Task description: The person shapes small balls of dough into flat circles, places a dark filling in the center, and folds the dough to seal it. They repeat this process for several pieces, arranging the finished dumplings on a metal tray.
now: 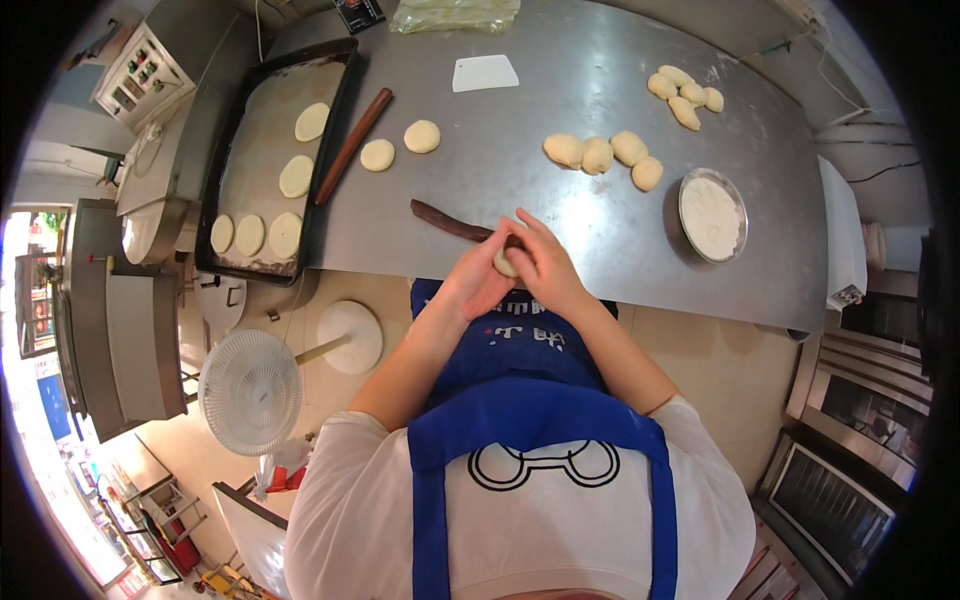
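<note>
Both my hands meet over the near edge of the steel table, around a small piece of pale dough [508, 262]. My left hand [480, 277] cups it from the left, and my right hand [545, 262] closes over it from the right. A dark brown strip of filling or paste [450, 223] runs from the tabletop to beside my fingers; its near end is hidden by them. Two flat dough rounds [377, 155] [422, 136] lie further left. Beyond my right hand are several dough lumps [596, 156] and a metal bowl of flour [711, 216].
At the left, a black baking tray [309, 225] holds several flat dough rounds [250, 235], with a wooden rolling pin [354, 146] beside it. A white dough scraper [485, 73] and plastic packaging [454, 15] lie at the back. More dough lumps [684, 112] sit back right. A fan [251, 392] stands on the floor.
</note>
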Action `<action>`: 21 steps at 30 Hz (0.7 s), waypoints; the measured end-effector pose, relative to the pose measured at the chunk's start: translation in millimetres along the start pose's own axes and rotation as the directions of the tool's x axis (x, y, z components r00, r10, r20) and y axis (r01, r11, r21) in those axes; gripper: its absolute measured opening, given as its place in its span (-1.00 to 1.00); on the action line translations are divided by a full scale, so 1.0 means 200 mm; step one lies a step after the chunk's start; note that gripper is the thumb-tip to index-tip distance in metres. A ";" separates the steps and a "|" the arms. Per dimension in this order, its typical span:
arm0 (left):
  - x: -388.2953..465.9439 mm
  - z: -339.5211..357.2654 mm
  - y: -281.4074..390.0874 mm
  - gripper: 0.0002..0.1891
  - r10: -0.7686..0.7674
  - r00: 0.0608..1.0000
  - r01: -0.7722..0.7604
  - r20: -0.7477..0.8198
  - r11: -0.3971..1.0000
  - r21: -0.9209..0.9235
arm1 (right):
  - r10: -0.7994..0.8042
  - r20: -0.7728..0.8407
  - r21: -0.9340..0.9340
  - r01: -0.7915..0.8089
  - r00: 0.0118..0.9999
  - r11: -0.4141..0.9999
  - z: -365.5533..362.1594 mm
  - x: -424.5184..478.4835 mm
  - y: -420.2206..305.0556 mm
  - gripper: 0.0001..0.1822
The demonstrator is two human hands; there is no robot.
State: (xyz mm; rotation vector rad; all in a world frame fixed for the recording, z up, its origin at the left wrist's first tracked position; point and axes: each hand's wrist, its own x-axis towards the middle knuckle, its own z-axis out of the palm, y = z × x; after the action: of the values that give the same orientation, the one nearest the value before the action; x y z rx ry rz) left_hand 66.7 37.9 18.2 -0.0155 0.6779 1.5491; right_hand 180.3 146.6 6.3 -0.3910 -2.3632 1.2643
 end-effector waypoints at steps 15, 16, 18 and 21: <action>-0.03 -0.26 -0.08 -0.56 0.200 0.948 -0.155 -0.248 0.970 0.190 | 0.294 0.038 0.199 -0.295 0.955 0.934 0.06 0.02 0.01 -0.87; -0.03 -0.29 -0.08 -0.57 0.189 0.949 -0.168 -0.253 0.980 0.104 | 0.415 0.080 0.393 -0.411 0.906 0.822 0.09 0.03 0.07 -0.86; -0.05 -0.34 -0.07 -0.59 0.185 0.932 -0.183 -0.313 0.982 0.034 | 0.562 0.106 0.610 -0.500 0.820 0.615 0.14 0.06 0.20 -0.88; -0.09 -0.34 -0.03 -0.62 0.187 0.927 -0.212 -0.324 0.976 -0.043 | -0.126 -0.192 -0.244 0.077 0.973 0.967 0.20 0.06 0.33 -0.86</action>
State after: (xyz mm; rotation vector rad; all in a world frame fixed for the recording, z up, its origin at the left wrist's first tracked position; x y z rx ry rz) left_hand 48.6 -6.8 -32.4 -0.2678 0.8952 1.7894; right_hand 154.0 159.5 -66.1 -0.4437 -2.3266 0.8546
